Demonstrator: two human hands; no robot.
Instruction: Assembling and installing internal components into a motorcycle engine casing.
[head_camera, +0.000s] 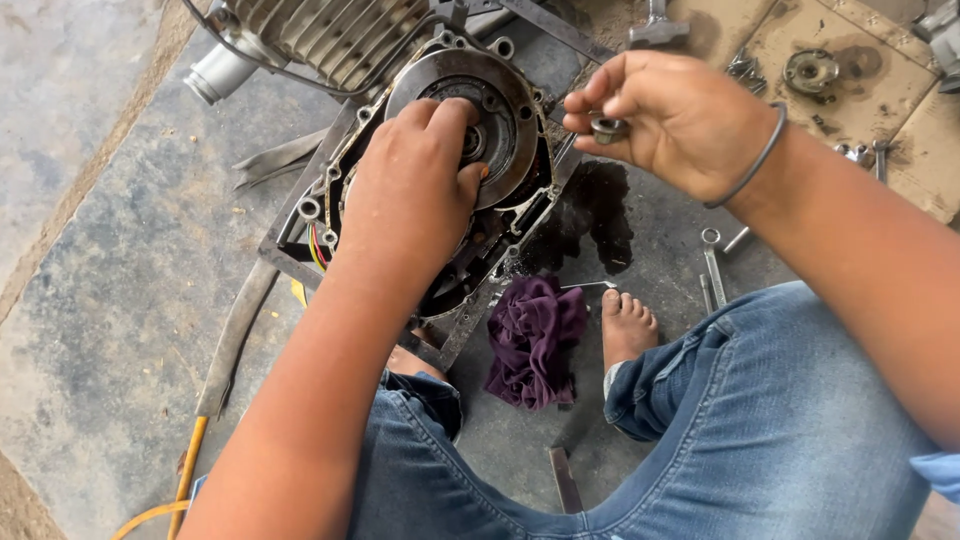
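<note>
A small engine (330, 35) lies on the stone floor with its side cover off. A dark round clutch assembly (510, 110) shows inside the open case. My left hand (410, 190) rests on that round part, fingers curled onto its centre. My right hand (670, 115) hovers to the right of the case. It pinches a small metal nut (606, 127) between thumb and fingertips. A thin dark bangle circles the right wrist.
A purple rag (535, 340) lies beside my bare foot (625, 325). Spanners (712, 265) lie on the floor at the right. Cardboard (880, 60) at the top right carries a round metal part (810, 70) and small pieces. An oil stain darkens the floor.
</note>
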